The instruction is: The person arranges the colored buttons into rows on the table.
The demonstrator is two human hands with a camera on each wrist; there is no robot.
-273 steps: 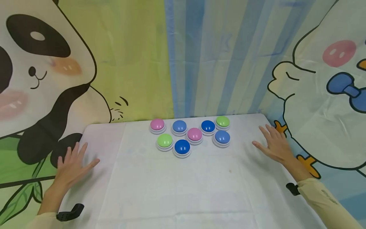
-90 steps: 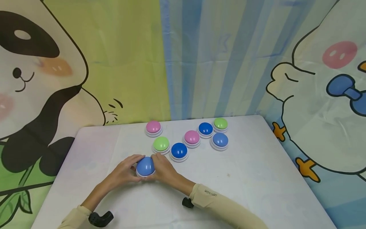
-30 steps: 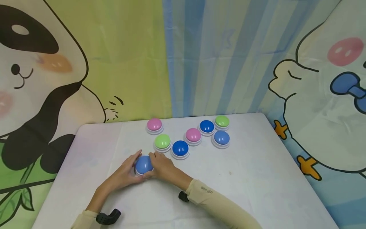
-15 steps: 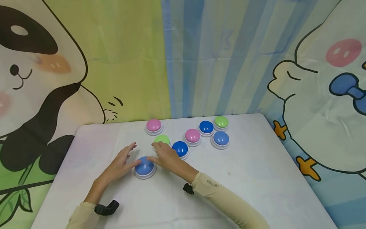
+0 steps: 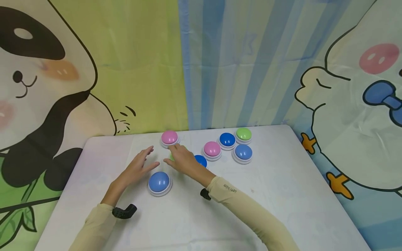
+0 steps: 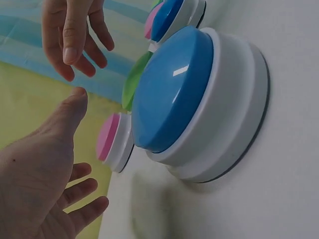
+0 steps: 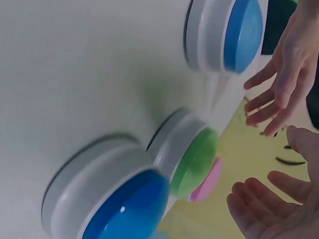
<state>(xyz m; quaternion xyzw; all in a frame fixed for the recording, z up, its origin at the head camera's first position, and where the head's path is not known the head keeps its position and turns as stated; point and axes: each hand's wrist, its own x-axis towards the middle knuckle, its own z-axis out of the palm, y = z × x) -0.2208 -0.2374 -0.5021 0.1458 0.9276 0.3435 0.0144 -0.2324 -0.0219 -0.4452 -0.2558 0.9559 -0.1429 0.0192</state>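
Observation:
A light blue dome push button (image 5: 158, 182) on a white round base sits on the white table, nearest the person. My left hand (image 5: 135, 168) is raised behind and left of it, fingers spread, holding nothing. Over the green push button (image 5: 171, 157) hovers my right hand (image 5: 185, 161), its fingers loosely extended; it hides most of that button and part of the dark blue push button (image 5: 201, 161). In the left wrist view the light blue button stands apart from both hands. The right wrist view shows the green button (image 7: 196, 162) beside the dark blue one, with no fingers on them.
A pink push button (image 5: 169, 137) stands at the table's back edge, just beyond the right fingertips. Right of the hands are another pink button (image 5: 212, 149), a dark blue one (image 5: 227, 139), a green one (image 5: 243, 134) and a light blue one (image 5: 243, 152). A printed curtain (image 5: 147, 69) hangs behind.
The light blue button was moved from the back row to the front earlier, gripped by both hands. Both hands have since let it go and moved away toward the back buttons.

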